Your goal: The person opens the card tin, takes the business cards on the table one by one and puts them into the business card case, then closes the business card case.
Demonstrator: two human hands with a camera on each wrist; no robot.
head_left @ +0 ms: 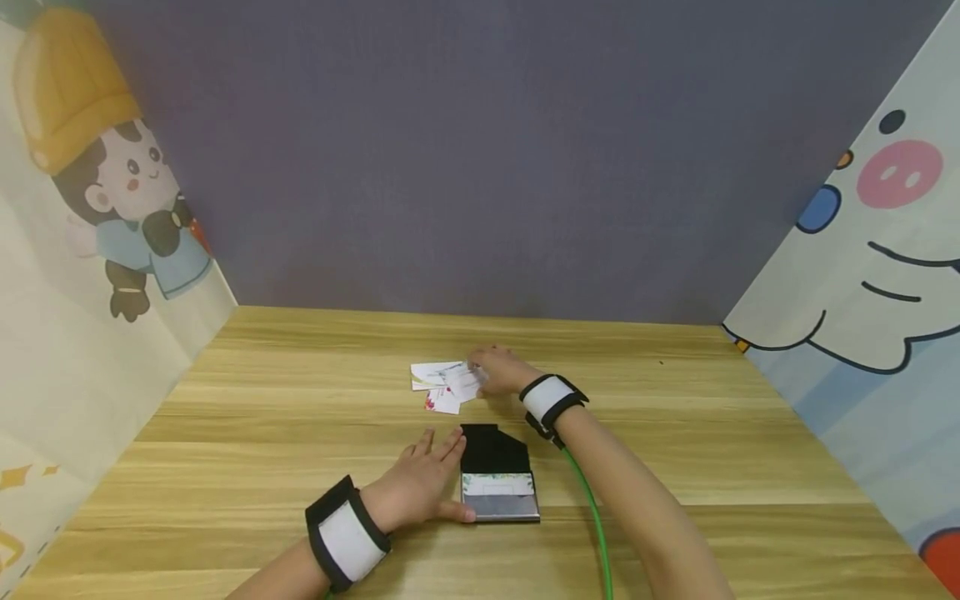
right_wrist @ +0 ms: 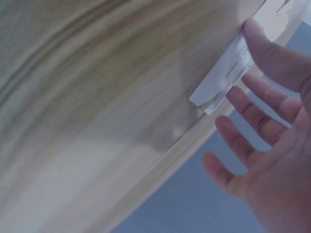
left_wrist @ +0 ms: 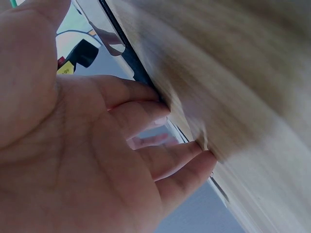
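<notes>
My right hand is over a small loose pile of white printed cards at the back middle of the table. Its thumb and fingertips lie at opposite edges of one white card, holding it between them. My left hand rests on the table, fingers spread, at the left side of a black card case. The fingertips touch the raised lid, and the thumb lies on the lower left corner. The case is open, and a card with a leafy green border shows inside its metal-grey lower part.
The wooden table meets a grey-purple panel at the back. White panels with cartoon figures stand on both sides. A green cable runs from the right wristband towards the near edge.
</notes>
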